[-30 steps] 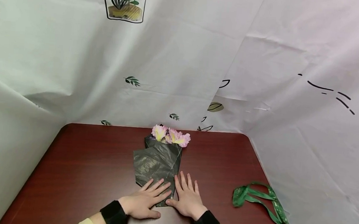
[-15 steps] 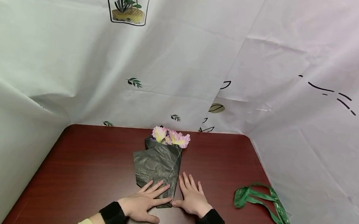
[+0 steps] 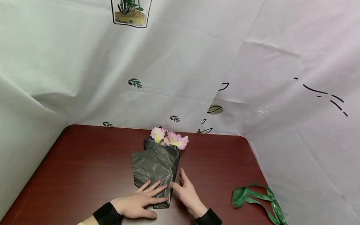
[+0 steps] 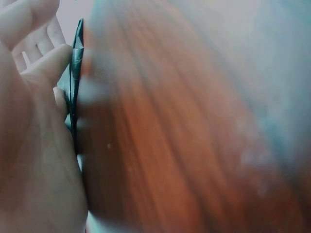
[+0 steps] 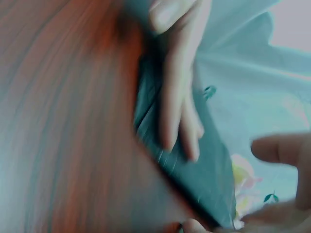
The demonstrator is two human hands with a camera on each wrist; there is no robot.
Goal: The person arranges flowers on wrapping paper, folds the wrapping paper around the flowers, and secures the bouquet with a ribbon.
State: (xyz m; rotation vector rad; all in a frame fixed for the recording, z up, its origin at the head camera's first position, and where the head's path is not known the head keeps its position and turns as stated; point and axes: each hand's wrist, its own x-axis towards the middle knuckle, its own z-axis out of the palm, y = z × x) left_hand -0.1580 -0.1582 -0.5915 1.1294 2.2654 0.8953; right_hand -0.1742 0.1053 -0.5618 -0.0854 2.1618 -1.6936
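Pink and yellow flowers (image 3: 178, 141) poke out of the top of a black sheet of wrapping paper (image 3: 154, 163), folded around their stems and lying flat. My left hand (image 3: 136, 203) rests on the paper's lower part with fingers straight and spread. Beside the paper's right edge, my right hand (image 3: 190, 197) is turned on its side, its thumb apart from its fingers. The right wrist view has the left fingers (image 5: 174, 97) lying on the wrapping paper (image 5: 209, 182). There the right thumb (image 5: 277, 148) is clear of the paper; whether the other fingertips touch its edge I cannot tell.
A green ribbon (image 3: 240, 197) lies loosely looped near the right edge of the dark red table (image 3: 88, 169). White printed cloth (image 3: 183, 64) hangs behind the table and along both sides.
My right hand has turned from lying flat on the table onto its side, with its fingers drawn closer together. The left hand stays on the wrapping paper, its fingers still spread.
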